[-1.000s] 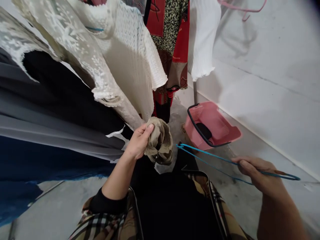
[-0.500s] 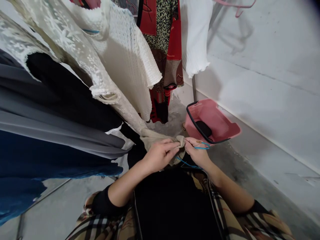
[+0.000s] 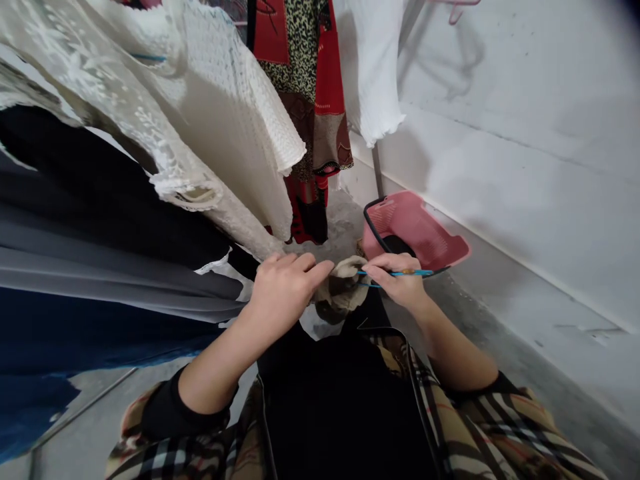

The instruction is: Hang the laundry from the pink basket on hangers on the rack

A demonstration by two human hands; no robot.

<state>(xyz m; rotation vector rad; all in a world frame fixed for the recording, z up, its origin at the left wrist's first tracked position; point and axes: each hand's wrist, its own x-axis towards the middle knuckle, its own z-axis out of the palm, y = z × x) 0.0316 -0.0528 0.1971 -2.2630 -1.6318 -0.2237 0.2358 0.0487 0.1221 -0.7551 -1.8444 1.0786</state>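
Centrally, your left hand (image 3: 283, 288) stands half open, its fingertips (image 3: 320, 265) touching a bunched tan cloth (image 3: 343, 290) on the cloth's 9 o'clock side. Your right hand (image 3: 397, 281) is closed in a pinch on a thin blue plastic hanger (image 3: 395, 273), whose tip meets the cloth at its 3 o'clock side. At 1 o'clock from the hands, a tilted pink plastic basket (image 3: 420, 227) with a black rim sits on the concrete floor (image 3: 340, 220), against a white wall (image 3: 500, 167). From 10 to 12 o'clock hang a white knit top (image 3: 235, 113), a lace blouse (image 3: 115, 113) and a red and leopard-print garment (image 3: 305, 80). Dark grey garments (image 3: 100, 267) hang at 9 o'clock. Your check-patterned sleeves (image 3: 495, 413) enter from below.
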